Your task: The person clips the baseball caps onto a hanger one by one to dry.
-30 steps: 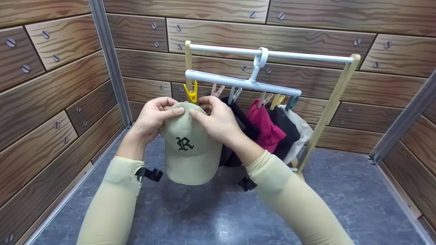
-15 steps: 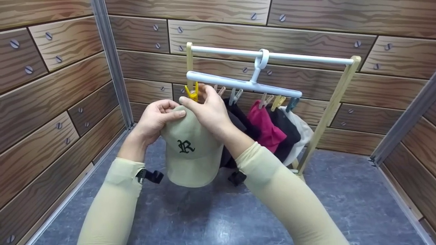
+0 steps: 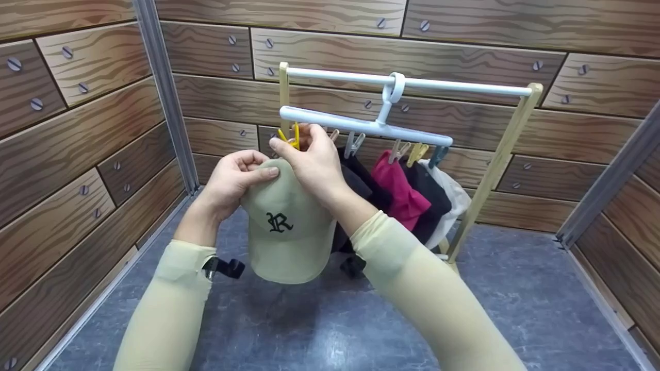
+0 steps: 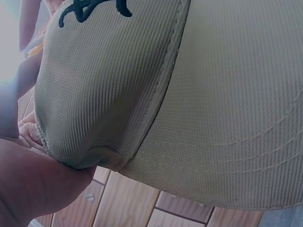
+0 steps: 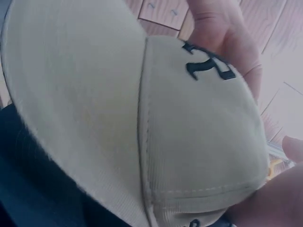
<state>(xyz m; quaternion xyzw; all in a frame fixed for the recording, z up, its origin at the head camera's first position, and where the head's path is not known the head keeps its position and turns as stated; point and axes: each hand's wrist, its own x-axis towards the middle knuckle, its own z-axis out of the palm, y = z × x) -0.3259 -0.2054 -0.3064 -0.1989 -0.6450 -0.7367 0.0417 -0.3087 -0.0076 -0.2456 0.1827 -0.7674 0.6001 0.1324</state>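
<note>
In the head view my left hand (image 3: 227, 180) pinches the crown of a beige baseball cap (image 3: 289, 257), thumb in front and fingers behind. The cap hangs brim down, a dark embroidered letter on its front. My right hand (image 3: 317, 167) is just above the crown, thumb and fingers around a yellow clothespin (image 3: 296, 138) below the left end of a light-blue hanger (image 3: 335, 120). That hand partly hides the clothespin's lower end. Both wrist views are filled mostly by the cap; the left one shows the cap brim (image 4: 236, 118), the right one the cap crown (image 5: 203, 132).
Several clothespins hang along the hanger, holding dark caps, a pink cap (image 3: 399, 193) and a white cap (image 3: 454, 198). The hanger hooks over a white rod (image 3: 464, 86) on a wooden stand (image 3: 495, 175). Wood-patterned walls enclose the grey floor (image 3: 330, 330).
My right hand has let go of the cap's crown and moved up and left to the yellow clothespin. My left hand keeps its pinch on the cap.
</note>
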